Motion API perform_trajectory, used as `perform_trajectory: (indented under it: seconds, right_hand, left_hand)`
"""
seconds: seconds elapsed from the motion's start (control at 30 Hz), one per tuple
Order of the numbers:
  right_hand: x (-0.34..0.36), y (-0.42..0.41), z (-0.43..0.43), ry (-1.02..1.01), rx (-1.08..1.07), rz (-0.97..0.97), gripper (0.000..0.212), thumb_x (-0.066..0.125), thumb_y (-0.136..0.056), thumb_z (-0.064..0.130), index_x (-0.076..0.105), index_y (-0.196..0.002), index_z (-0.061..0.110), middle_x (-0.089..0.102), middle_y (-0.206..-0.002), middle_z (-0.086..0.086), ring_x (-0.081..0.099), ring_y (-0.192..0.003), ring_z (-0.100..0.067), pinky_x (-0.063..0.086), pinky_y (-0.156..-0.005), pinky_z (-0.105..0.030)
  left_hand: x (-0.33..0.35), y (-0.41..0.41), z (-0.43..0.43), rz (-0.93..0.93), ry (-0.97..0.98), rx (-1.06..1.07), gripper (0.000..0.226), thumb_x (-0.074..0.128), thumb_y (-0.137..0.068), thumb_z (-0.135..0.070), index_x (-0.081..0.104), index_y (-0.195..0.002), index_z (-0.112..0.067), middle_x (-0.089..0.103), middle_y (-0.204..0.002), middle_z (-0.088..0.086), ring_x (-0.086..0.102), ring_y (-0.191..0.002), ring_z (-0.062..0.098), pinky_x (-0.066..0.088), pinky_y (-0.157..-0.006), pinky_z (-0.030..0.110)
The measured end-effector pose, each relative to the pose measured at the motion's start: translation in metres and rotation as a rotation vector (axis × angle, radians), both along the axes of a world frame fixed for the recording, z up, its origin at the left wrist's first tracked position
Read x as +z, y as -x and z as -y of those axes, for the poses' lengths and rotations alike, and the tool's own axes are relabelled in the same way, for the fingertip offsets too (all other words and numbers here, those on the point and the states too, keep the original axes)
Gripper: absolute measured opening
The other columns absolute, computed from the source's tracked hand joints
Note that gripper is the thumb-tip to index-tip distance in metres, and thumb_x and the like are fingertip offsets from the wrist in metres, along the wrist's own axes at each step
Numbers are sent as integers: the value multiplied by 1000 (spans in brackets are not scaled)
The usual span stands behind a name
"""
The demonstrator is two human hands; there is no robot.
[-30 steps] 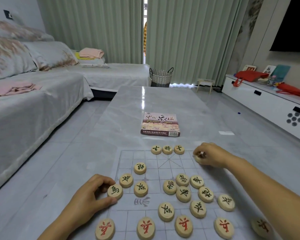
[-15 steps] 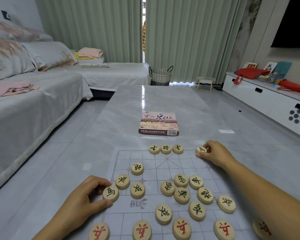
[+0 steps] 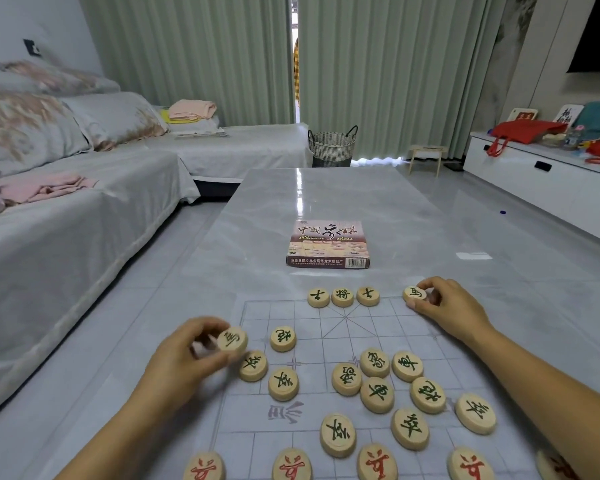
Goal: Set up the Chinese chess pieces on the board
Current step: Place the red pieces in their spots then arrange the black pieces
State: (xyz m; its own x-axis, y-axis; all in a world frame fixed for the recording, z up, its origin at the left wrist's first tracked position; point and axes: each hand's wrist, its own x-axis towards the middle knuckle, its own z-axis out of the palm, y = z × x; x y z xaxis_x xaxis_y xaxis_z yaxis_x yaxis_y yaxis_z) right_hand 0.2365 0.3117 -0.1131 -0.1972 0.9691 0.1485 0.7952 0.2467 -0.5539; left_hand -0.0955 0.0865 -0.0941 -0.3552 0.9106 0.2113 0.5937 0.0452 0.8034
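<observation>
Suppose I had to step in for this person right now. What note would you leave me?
Left hand pinches a green horse piece by the left edge of the board.
Right hand pinches a second horse piece on the far row.
Done: three green pieces side by side mid far row.
Left: loose green pieces mid-board and red pieces at the near edge need placing.

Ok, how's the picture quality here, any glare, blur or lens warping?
Head view: window glare streaks down the glossy table from the curtain gap; the left hand and the piece it grips are slightly motion-blurred, while the right hand and the chess box print look sharp; the wide-angle lens bows the frame edges and stretches the nearest red pieces.
</observation>
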Motion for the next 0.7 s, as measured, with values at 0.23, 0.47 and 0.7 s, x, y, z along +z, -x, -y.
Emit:
perform_trajectory:
  seconds: [0.23, 0.47, 0.7]
  right_hand:
    - [-3, -2, -1, -9, 22, -12, 40, 66, -78, 47, 57, -110, 25, 53, -95, 1, 53, -84, -15, 37, -64, -28]
    - [-6, -3, -5, -17, 30, -22, 34, 62, -80, 47, 59, -108, 27, 54, -96, 2, 53, -87, -16, 39, -66, -29]
    - [-6, -3, -5, -20, 27, -23, 34, 63, -80, 46, 59, -108, 27, 53, -94, 2, 53, -85, -16, 36, -61, -27]
  left_hand:
    - [7, -5, -104, -134, 153, -5, 35, 75, -74, -14, 62, -106, -11, 61, -107, 8, 55, -95, 20, 43, -78, 22]
    - [-12, 3, -120, -178, 210, 11, 38, 71, -78, -23, 61, -114, -20, 52, -106, 6, 53, -105, 24, 42, -98, 42]
    - [-8, 10, -119, -51, 292, -87, 45, 70, -79, -21, 55, -121, -29, 46, -111, 1, 45, -112, 22, 37, -106, 40]
